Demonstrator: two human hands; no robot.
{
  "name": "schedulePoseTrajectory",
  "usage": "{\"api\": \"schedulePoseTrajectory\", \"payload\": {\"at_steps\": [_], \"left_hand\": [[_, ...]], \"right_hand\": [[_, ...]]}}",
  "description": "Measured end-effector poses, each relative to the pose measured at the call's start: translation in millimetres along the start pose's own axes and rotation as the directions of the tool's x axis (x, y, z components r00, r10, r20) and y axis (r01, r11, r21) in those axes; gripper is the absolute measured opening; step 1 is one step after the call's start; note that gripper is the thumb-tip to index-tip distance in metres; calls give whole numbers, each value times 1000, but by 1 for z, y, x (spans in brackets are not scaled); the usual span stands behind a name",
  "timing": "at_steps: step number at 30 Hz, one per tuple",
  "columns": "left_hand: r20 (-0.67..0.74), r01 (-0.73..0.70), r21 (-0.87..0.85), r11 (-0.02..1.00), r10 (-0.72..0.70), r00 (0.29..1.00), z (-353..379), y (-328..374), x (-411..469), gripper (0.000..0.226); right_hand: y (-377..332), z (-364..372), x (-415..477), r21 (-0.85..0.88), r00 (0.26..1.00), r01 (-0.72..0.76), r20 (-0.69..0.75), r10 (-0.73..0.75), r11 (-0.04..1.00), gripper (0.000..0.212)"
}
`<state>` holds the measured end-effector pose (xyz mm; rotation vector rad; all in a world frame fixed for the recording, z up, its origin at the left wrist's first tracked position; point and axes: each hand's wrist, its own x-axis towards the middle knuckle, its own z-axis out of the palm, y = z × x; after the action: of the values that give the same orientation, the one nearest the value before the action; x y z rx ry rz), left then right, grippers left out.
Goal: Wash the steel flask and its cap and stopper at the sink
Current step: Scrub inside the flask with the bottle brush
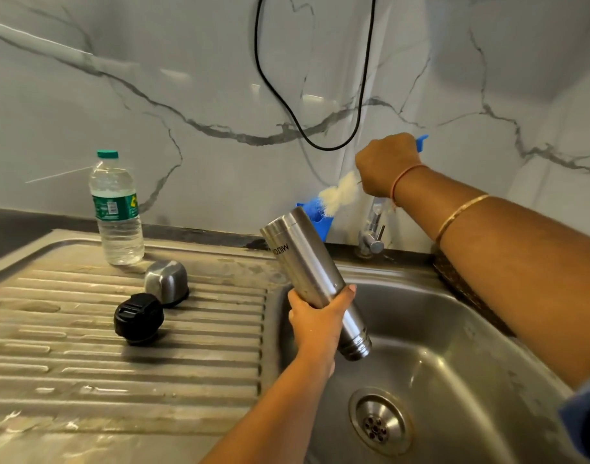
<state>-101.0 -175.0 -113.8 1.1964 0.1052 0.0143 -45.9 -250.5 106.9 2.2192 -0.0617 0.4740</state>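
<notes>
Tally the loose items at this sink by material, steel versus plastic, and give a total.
Steel: 2, the steel flask and the domed steel cap.
Plastic: 3, the black round stopper, the clear plastic water bottle, the blue-handled bottle brush.
Total: 5.

Left hand [315,321] low, fingers wrapped in a grip, right hand [385,164] raised, fisted (wrist bent downward)

bottle brush [340,192]: handle mostly hidden inside right hand [389,164]; bristles motion-blurred
steel flask [312,279]: mid-body covered by left hand [317,321]; printed lettering partly hidden
tap [372,229]: top hidden behind right wrist
black cable [364,82]: both ends cut off at top edge
water bottle [116,209]: label text too small to read
</notes>
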Motion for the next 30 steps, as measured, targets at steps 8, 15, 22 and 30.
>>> {"api": "schedulePoseTrajectory", "payload": {"at_steps": [8, 15, 22, 30], "left_hand": [[132, 141, 87, 986, -152, 980, -1, 4, -6, 91], [276, 253, 88, 963, -268, 923, -8, 12, -18, 82], [342, 394, -59, 917, -352, 871, -20, 22, -28, 74], [495, 501, -12, 866, -430, 755, -19, 31, -37, 79]], "right_hand": [[44, 18, -41, 278, 986, -158, 1, 164, 947, 19], [38, 41, -78, 480, 943, -322, 87, 321, 816, 19], [23, 49, -86, 605, 911, -394, 162, 378, 691, 33], [14, 49, -95, 707, 869, -468, 262, 419, 530, 30]]}}
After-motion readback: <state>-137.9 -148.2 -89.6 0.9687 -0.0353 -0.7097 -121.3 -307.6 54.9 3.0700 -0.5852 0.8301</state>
